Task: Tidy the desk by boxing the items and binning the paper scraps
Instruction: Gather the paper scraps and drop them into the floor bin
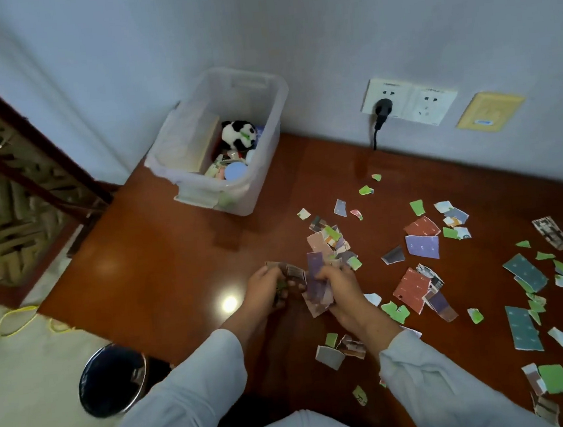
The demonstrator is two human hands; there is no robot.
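Several torn paper scraps (pixel 422 247) in green, red, purple and teal lie scattered over the right half of the brown desk (pixel 160 259). My left hand (pixel 267 290) grips a small bunch of scraps near the desk's middle. My right hand (pixel 340 290) holds a purple scrap (pixel 315 279) right beside it. A clear plastic box (pixel 201 183) stands at the desk's far left corner against the wall, with a panda plush (pixel 239 134), a book and small items inside. A black round bin (pixel 112 379) stands on the floor at the lower left, below the desk's edge.
Wall sockets (pixel 410 101) with a black plug and cord sit above the desk's back edge. A yellow wall plate (pixel 490 111) is to their right. A dark wooden frame (pixel 8 143) stands at the left, and a yellow cable (pixel 18 319) lies on the pale floor.
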